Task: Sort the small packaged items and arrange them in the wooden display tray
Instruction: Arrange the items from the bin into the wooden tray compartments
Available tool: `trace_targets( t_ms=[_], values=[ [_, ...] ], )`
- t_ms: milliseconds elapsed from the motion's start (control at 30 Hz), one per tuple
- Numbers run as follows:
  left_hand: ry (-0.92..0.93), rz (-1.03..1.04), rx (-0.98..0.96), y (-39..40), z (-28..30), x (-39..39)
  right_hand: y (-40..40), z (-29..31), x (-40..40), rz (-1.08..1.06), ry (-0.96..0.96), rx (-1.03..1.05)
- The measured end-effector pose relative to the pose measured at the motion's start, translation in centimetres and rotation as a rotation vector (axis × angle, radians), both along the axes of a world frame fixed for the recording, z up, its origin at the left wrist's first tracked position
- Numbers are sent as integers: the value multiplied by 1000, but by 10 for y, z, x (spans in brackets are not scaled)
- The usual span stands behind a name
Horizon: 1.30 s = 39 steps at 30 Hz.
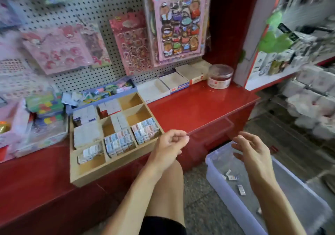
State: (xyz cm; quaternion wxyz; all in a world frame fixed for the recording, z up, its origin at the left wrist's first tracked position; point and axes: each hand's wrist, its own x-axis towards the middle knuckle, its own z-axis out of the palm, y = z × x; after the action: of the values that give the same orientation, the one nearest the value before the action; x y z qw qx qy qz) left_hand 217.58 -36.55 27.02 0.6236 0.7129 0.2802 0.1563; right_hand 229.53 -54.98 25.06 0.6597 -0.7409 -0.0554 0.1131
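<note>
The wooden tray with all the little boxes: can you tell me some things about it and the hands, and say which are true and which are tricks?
1. The wooden display tray sits on a red counter. True.
2. Every compartment of the tray is full. False: the two at the back right show bare wood.
3. The right hand hangs over a clear plastic bin on the floor. True.
4. The left hand holds a big pink sticker sheet. False: no sheet is in it; its fingers are loosely curled.
5. The bin holds a few small packets. True.
</note>
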Motion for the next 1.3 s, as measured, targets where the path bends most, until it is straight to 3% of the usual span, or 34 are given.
trace_targets(
  t_ms=[300, 567, 967, 1100, 1233, 1300],
  values=[
    [217, -243, -6, -97, -75, 96, -113, -71, 25, -250, 153, -51],
    [442, -458, 153, -137, -175, 177, -151, -167, 56, -325, 355, -191],
    [649, -859, 782, -120, -308, 223, -147, -375, 105, -186, 566, -599],
    [577, -825, 1062, -127, -315, 219, -159, -423, 134, -367, 532, -828],
    [560, -765, 1105, -127, -324, 218, -145, -446, 154, -485, 605, -928],
    [555, -745, 1104, -126, -325, 219, -128, -452, 155, -435, 570, -925]
  ],
)
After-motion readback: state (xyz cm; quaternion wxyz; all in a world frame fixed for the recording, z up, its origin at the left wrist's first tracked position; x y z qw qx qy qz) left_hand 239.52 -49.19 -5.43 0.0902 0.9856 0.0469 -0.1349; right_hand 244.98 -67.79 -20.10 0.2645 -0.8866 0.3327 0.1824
